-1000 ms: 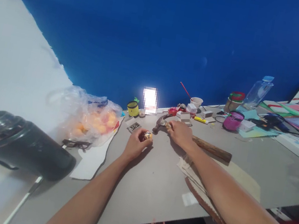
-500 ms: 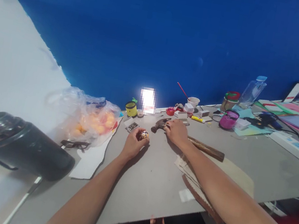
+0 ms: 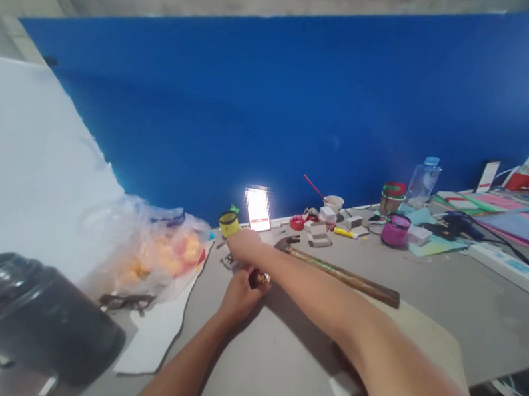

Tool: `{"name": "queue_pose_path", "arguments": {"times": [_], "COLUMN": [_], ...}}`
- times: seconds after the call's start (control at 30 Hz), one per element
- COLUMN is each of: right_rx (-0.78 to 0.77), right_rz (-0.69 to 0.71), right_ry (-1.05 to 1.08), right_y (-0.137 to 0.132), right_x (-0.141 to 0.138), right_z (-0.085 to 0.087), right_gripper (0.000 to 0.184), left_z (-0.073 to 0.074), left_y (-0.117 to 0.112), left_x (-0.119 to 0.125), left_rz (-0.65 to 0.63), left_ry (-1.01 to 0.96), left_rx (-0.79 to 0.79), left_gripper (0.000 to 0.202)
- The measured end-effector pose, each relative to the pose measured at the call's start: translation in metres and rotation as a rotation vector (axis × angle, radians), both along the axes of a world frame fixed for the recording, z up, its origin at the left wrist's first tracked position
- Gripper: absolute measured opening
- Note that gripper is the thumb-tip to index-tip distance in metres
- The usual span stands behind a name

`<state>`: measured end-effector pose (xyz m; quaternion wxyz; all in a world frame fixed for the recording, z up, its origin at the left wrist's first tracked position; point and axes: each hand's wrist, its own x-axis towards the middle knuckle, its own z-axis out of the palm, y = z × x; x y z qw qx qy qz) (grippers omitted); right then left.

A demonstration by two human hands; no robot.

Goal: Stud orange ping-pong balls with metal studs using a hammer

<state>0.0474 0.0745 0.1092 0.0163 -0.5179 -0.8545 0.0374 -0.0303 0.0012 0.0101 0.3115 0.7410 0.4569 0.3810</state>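
On a grey counter (image 3: pixel 276 369), a person's left grip (image 3: pixel 243 294) clasps a small shiny object (image 3: pixel 261 279). The right grip (image 3: pixel 243 246) is just beyond, partly covering a small box (image 3: pixel 228 260); its hold cannot be told. A wooden-handled hammer (image 3: pixel 343 276) lies to the right.

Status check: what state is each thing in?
Left hand: closed around shiny object
Right hand: mostly hidden, grip unclear
Small box: open, partly hidden
Hammer: on table, not held
Bottle: upright, capped
Near phone: propped up, screen lit
Cup: upright, red stick inside
Plastic bag: holding orange things
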Motion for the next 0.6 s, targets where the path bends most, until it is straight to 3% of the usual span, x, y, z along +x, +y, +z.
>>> {"name": "queue_pose_path", "arguments": {"times": [0.13,0.6], "right_rx": [-0.007,0.004], "right_rz": [0.022,0.018], "right_ry": [-0.048,-0.055], "right_y": [0.005,0.022], "right_x": [-0.015,-0.024], "right_z": [-0.003,-0.026], "right_gripper": [0.033,0.035], "left_z": [-0.003,-0.004], "left_y": [0.003,0.001], "left_x": [0.000,0.000], "left_rz": [-0.014,-0.034], "left_ry": [-0.071,-0.192], "left_rx": [-0.008,-0.081], "left_gripper": [0.035,0.039]}}
